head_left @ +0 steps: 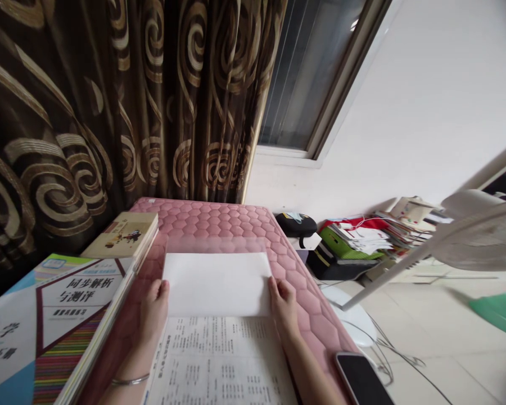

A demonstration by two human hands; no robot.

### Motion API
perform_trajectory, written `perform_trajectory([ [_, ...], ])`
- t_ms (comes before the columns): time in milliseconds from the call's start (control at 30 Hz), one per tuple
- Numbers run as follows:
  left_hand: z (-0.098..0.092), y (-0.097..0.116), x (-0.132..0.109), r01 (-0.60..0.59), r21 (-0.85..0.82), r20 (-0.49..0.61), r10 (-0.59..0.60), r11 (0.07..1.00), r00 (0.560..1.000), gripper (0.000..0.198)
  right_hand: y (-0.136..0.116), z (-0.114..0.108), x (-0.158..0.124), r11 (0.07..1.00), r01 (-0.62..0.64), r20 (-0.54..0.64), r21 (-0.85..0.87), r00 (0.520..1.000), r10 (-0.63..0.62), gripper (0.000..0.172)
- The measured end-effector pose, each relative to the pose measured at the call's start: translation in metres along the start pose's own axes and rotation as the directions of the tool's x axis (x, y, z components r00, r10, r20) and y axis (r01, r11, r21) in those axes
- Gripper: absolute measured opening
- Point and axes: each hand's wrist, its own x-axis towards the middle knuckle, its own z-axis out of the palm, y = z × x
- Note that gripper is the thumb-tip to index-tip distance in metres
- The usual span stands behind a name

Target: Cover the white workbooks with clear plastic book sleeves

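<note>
A blank white sheet (pixel 217 284) is held level between both hands, with a clear plastic edge (pixel 215 246) showing beyond its far side. My left hand (pixel 155 304) grips its left edge, thumb on top and fingers curled. On the right edge, my right hand (pixel 283 301) pinches it the same way. Beneath and nearer to me lies a printed page (pixel 219 365) with columns of text, partly covered by the sheet. A silver bracelet (pixel 130 381) circles the left wrist.
Stacked books (pixel 80 298) stand on the left of the pink quilted surface (pixel 211 219). A phone (pixel 362 379) lies at the front right. Beyond are a black case (pixel 295 225), piled papers (pixel 365 239), a white fan (pixel 480 225) and floor cables. A patterned curtain (pixel 152 101) hangs behind.
</note>
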Motion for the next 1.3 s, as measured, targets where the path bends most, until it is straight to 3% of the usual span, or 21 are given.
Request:
perform_trajectory([
  [300, 0.005, -0.008, 0.004, 0.019, -0.014, 0.007, -0.019, 1.0, 1.0, 0.018, 0.008, 0.005, 0.001, 0.999, -0.007, -0.069, -0.04, 0.998, 0.004, 0.048],
  [500, 0.005, -0.009, 0.004, -0.022, 0.035, -0.027, 0.022, 0.999, 0.999, 0.022, 0.0, 0.003, -0.004, 0.999, -0.019, -0.02, 0.037, 1.0, 0.02, 0.047],
  [700, 0.004, -0.013, 0.006, -0.03, 0.063, -0.02, 0.031, 0.998, 0.999, 0.022, 0.0, 0.004, -0.002, 1.0, -0.018, -0.041, -0.004, 0.999, 0.018, 0.049],
  [867, 0.003, -0.006, 0.004, -0.015, 0.055, -0.05, 0.018, 0.998, 0.999, 0.019, -0.002, 0.005, -0.001, 0.999, 0.012, -0.08, -0.045, 0.997, -0.015, 0.047],
  [1133, 0.003, 0.003, 0.0, -0.036, 0.047, -0.054, 0.039, 0.998, 0.998, 0.017, -0.005, 0.002, -0.006, 1.0, -0.004, 0.01, 0.023, 1.0, 0.004, 0.049],
  [1300, 0.003, 0.0, 0.003, -0.048, 0.093, -0.075, 0.055, 0.994, 0.996, 0.018, 0.001, 0.005, -0.003, 0.999, 0.021, -0.065, -0.026, 0.998, -0.023, 0.043],
])
